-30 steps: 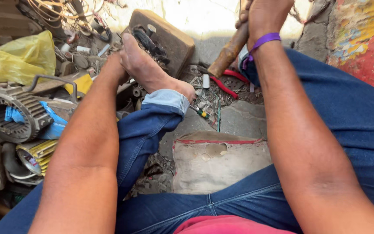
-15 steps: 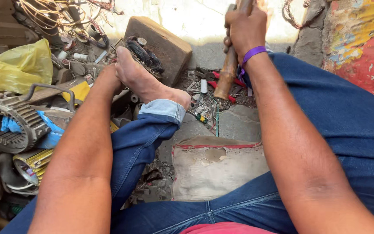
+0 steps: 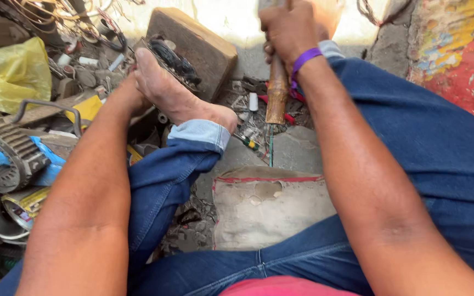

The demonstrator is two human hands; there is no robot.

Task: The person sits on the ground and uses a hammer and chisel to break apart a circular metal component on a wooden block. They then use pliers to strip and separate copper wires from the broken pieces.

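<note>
1. The person sits on the ground, legs in blue jeans; the bare foot [image 3: 176, 96] of the left leg rests among scrap, the cuff rolled just above the ankle.
2. The right hand [image 3: 289, 27], with a purple band at the wrist, is raised at the top of the view. Its fingers are wrapped fully round a wooden handle [image 3: 276, 90], a closed grip. The handle hangs down from the fist, near upright; its lower end stands just above the ground clutter (the top of the tool is out of frame, so what kind of tool it is cannot be told).
3. The left hand [image 3: 130, 90] reaches forward and lies behind the foot, mostly hidden by it. How far its fingers are open, and whether they hold anything, cannot be told.
4. A dark metal part [image 3: 174, 60] lies just beyond the toes, leaning against a wooden block [image 3: 201, 44].
5. Below the handle: red-handled pliers [image 3: 292, 104], a small white cylinder [image 3: 253, 101] and loose bits on the ground.
6. Between the legs lies a worn flat pad with a red edge [image 3: 272, 205].
7. At left: a yellow plastic bag [image 3: 9, 77], a finned motor housing [image 3: 6, 159], blue plastic [image 3: 42, 159] beside it, and tangled wire [image 3: 45, 11] at the top.
</note>
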